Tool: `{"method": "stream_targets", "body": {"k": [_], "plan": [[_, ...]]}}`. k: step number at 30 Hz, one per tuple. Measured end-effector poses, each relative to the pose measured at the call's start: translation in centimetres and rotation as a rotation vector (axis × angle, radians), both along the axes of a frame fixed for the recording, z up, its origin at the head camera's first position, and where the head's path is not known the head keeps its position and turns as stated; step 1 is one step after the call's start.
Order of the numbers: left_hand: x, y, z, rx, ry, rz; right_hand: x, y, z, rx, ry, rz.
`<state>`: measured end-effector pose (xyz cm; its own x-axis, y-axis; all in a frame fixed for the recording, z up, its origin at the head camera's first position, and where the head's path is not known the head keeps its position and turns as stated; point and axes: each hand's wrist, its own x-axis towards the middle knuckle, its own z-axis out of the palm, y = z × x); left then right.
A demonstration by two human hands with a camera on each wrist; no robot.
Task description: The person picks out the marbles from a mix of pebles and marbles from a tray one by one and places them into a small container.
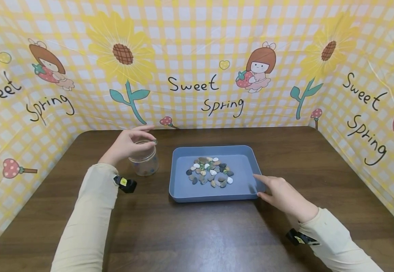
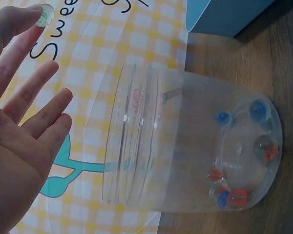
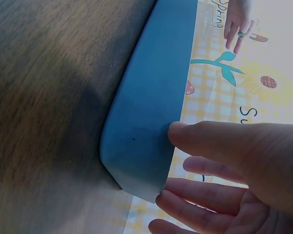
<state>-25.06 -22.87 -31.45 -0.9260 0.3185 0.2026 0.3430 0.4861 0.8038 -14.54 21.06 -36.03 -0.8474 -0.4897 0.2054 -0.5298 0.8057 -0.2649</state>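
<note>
Left hand (image 1: 127,145) over jar (image 1: 145,163), marble (image 2: 44,14) pinched at fingertips, right hand (image 1: 282,194) open, thumb touching tray (image 1: 183,189) at 4 o'clock corner, pebbles (image 1: 210,172) inside.

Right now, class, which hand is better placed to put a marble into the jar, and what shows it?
The left hand: it hovers over the open jar with a marble at its fingertips. The right hand only rests against the tray rim, holding nothing.

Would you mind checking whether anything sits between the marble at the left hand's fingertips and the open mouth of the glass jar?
Nothing visible does. The left hand holds the marble just above the jar, whose mouth shows no lid.
</note>
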Motion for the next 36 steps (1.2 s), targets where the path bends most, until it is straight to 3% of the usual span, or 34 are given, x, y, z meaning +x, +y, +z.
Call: {"method": "stream_targets", "body": {"k": [6, 13, 24, 36], "plan": [[0.2, -0.5, -0.1, 0.027, -0.005, -0.004, -0.1, -0.1, 0.0, 0.015, -0.003, -0.018], [0.2, -1.3, -0.3, -0.010, -0.006, 0.014, -0.1, -0.1, 0.0, 0.028, -0.033, -0.036], [0.2, -2.2, -0.5, -0.036, -0.002, 0.092, -0.1, 0.0, -0.1, 0.033, -0.015, -0.021], [0.4, -3.0, -1.2, -0.055, -0.024, 0.115, -0.1, 0.0, -0.1, 0.035, -0.014, -0.017]]}}
